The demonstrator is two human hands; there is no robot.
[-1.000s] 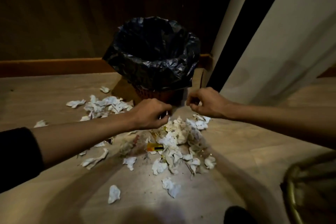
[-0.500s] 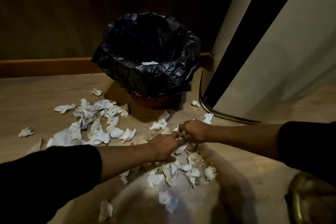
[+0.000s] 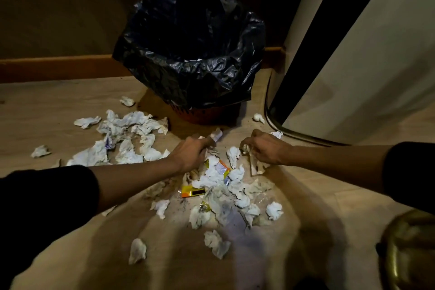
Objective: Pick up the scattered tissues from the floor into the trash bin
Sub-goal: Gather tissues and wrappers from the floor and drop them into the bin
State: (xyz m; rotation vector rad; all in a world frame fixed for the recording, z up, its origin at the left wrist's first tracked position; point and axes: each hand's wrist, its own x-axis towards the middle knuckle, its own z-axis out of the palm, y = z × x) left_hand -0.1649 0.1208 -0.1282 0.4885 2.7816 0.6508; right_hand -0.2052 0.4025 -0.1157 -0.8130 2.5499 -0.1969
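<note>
Lining the trash bin [image 3: 188, 59], black bag, white scrap inside.

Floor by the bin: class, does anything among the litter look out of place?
Yes. A yellow wrapper lies among the white tissues in the middle pile, near the left hand. It stands out as glossy packaging, not tissue. Dark specks dirty the floor around it.

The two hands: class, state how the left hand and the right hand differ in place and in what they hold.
The left hand is closed on tissue at the near pile's left edge; the right hand is at its right edge. A crumpled tissue hangs below the right hand; the left hand's shows only at its fingertips. Both are low, before the trash bin.
</note>
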